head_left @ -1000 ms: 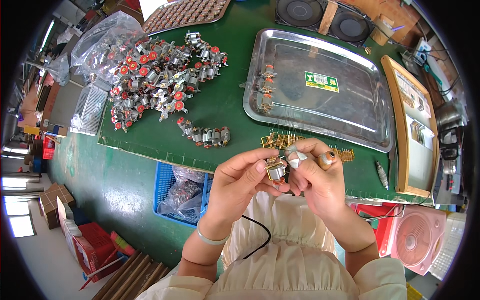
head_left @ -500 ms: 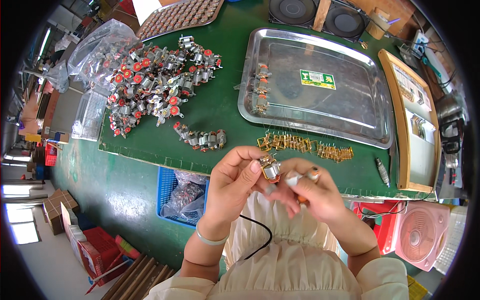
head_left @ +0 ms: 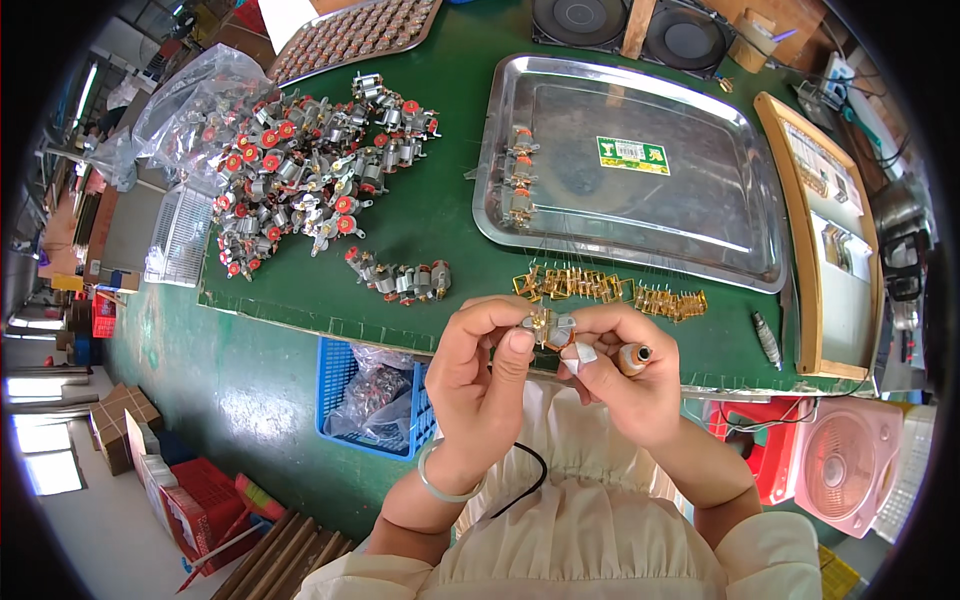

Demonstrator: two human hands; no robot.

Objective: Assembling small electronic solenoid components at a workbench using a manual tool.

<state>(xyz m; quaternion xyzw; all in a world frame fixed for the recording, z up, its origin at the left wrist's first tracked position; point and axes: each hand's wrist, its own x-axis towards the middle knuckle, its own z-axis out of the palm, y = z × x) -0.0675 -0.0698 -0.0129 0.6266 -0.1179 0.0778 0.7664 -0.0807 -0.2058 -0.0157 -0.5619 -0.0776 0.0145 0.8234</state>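
Note:
My left hand point(head_left: 490, 365) pinches a small silver electric motor point(head_left: 562, 328), with a brass-coloured metal piece point(head_left: 538, 322) at its left end. The fingertips of my right hand point(head_left: 625, 385) are closed on the motor's other end. A tool with a round orange-brown handle point(head_left: 632, 358) is tucked in that same hand; its working end is hidden. White wrapping point(head_left: 580, 355) covers part of the right thumb. Just beyond my hands lies a row of brass-coloured frames point(head_left: 590, 287). Left of them, several motors point(head_left: 405, 280) lie in a curved row.
A large heap of motors point(head_left: 300, 170) covers the table's left. The metal tray point(head_left: 690, 220) holds several motors at its left side. A full tray of parts point(head_left: 350, 40) stands at the back. At right are a wooden-framed box point(head_left: 800, 240) and a pen-like tool point(head_left: 767, 340).
My right hand has come up and in against the motor, its earlier blur gone. The motor has turned to lie more level between both hands.

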